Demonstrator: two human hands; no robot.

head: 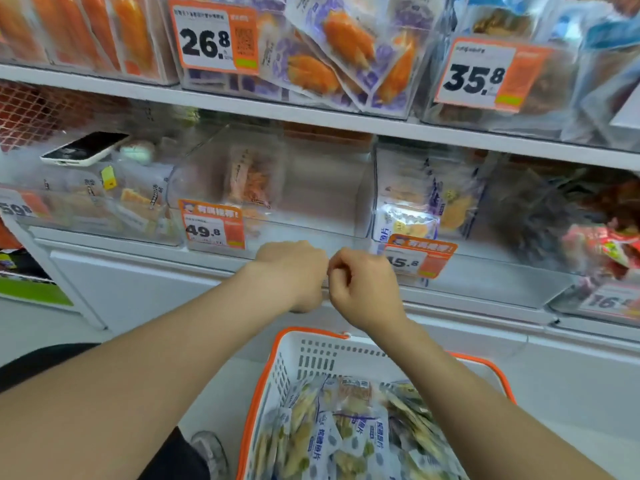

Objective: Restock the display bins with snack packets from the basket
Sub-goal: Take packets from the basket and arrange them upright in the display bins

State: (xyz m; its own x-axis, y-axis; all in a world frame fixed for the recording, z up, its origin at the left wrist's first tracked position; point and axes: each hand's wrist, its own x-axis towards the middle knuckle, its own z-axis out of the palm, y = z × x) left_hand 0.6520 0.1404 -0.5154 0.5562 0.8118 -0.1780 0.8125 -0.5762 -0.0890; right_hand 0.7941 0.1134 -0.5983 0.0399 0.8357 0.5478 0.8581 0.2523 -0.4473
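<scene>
Basket (277,362) sits below curled left hand (294,271), right hand (363,289).

One basket (408,367), one phone (85,147), six price tags (214,36).

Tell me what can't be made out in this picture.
Head view:
- What the left hand and right hand pinch, if anything: hidden by the hands themselves.
- The basket, near end: cut off by the bottom edge.
- The red packets at right: blurred.
- Small print on the 49.8 tag: too small.
</scene>
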